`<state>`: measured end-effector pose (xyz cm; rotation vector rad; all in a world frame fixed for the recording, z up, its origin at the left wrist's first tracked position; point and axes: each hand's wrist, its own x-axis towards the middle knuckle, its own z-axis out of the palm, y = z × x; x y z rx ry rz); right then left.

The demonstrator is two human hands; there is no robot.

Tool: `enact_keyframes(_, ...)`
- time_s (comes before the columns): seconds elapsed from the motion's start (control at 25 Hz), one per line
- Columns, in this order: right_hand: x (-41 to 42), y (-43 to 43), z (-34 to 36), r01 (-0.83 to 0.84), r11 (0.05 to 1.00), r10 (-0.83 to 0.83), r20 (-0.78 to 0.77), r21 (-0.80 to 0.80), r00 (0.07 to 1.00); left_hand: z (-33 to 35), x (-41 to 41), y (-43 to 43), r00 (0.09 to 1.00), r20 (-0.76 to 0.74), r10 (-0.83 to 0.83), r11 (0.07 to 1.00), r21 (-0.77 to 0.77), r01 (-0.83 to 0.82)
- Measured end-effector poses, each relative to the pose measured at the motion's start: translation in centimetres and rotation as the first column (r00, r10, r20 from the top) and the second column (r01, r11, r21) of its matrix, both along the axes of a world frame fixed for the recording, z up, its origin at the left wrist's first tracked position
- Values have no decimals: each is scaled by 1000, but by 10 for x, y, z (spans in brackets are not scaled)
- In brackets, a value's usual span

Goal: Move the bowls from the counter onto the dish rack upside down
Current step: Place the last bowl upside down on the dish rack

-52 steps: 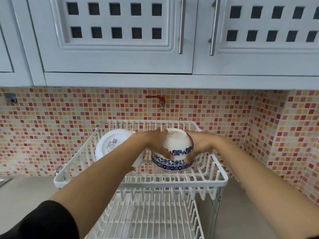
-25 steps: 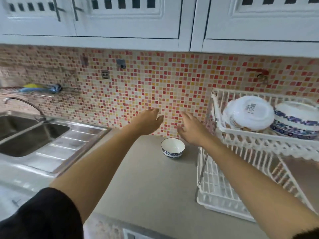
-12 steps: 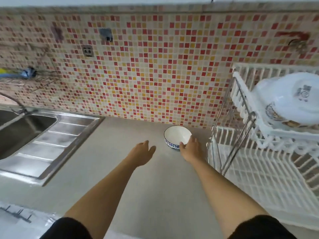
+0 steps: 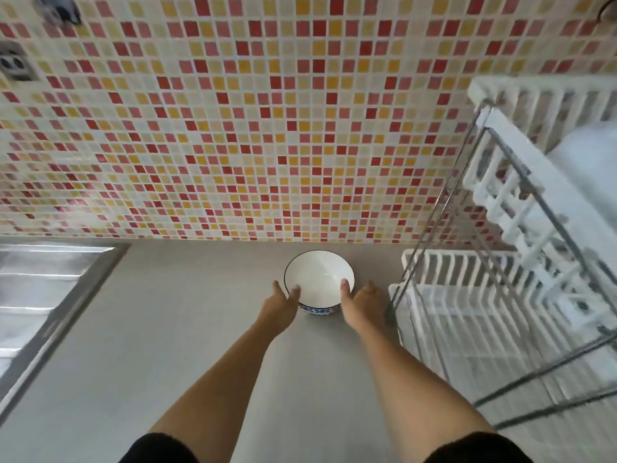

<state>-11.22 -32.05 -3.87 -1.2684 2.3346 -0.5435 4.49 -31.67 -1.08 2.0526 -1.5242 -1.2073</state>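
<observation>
The bowl [image 4: 319, 279] stood upright on the counter [image 4: 167, 345], close to the tiled wall [image 4: 233, 128] and a little left of the rack [image 4: 500, 295], its white inside facing up and a strip of blue pattern showing low on its near side. Both hands had reached it from the near side, one at each flank. The left hand [image 4: 278, 309] lay against the bowl's left wall with its thumb hooked over the rim and resting just inside; the right hand [image 4: 362, 305] mirrored it on the right wall, thumb likewise over the rim. So the bowl sat between the two hands, each pinching the rim between thumb and fingers, the fingers themselves mostly hidden behind the bowl's outer curve. The hands were partly curled rather than clenched, and each touched the bowl. Whether the bowl had left the counter I could not tell; its base was hidden by the hands and its own side. The rack's upper tier, at the right edge, held something white and blurred. A steel drainboard [image 4: 43, 295] lay well apart at the left.
</observation>
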Motion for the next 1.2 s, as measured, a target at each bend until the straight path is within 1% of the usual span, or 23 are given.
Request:
enact_keyframes(0.08, 1, -13, -7, 30, 995, -32, 21, 90, 999, -11, -6, -14, 997, -77, 27, 998, 51, -23)
enact_keyframes(0.16, 4, -22, -10, 3, 990, -9, 42, 138, 999, -21, -9, -25, 994, -99, 39, 998, 59, -33)
enact_keyframes(0.32, 8, -29, -7, -8, 996, -3, 117, 86, 993, -30, -4, -37, 986, -144, 81, 995, 72, -71)
enact_keyframes(0.4, 13, -23, -1, -16, 1000, 11, 206, 24, 978, -26, 1, -37, 975, -180, 129, 989, 88, -114)
enact_keyframes(0.48, 22, -15, 7, -58, 997, 73, 321, -56, 944, -10, 7, -32, 950, -232, 210, 977, 82, -197)
enact_keyframes(0.52, 29, -9, 14, -75, 992, 108, 354, -104, 929, -1, 11, -28, 934, -253, 253, 967, 67, -244)
enact_keyframes(0.64, 46, 14, 41, -123, 957, 226, 405, -264, 886, 35, 27, -7, 872, -346, 345, 929, -6, -370)
enact_keyframes(0.72, 55, 35, 63, -152, 932, 285, 404, -329, 869, 64, 39, 19, 833, -421, 359, 902, -75, -426)
enact_keyframes(0.8, 61, 60, 89, -198, 895, 366, 405, -401, 838, 92, 50, 51, 780, -510, 362, 876, -101, -472)
enact_keyframes(0.88, 67, 89, 117, -229, 865, 440, 457, -447, 773, 117, 60, 86, 745, -581, 327, 856, -153, -494)
enact_keyframes(0.96, 73, 124, 150, -247, 866, 470, 540, -435, 699, 140, 69, 125, 725, -618, 304, 822, -214, -527)
enact_keyframes(1.0, 76, 142, 165, -264, 865, 485, 578, -426, 656, 149, 73, 144, 699, -648, 303, 803, -222, -553)
enact_keyframes(1.12, 77, 185, 199, -285, 881, 474, 718, -378, 511, 171, 79, 192, 598, -752, 278, 788, -178, -590)
enact_keyframes(1.2, 74, 208, 220, -282, 901, 421, 818, -329, 392, 188, 78, 214, 568, -790, 230, 788, -192, -585)
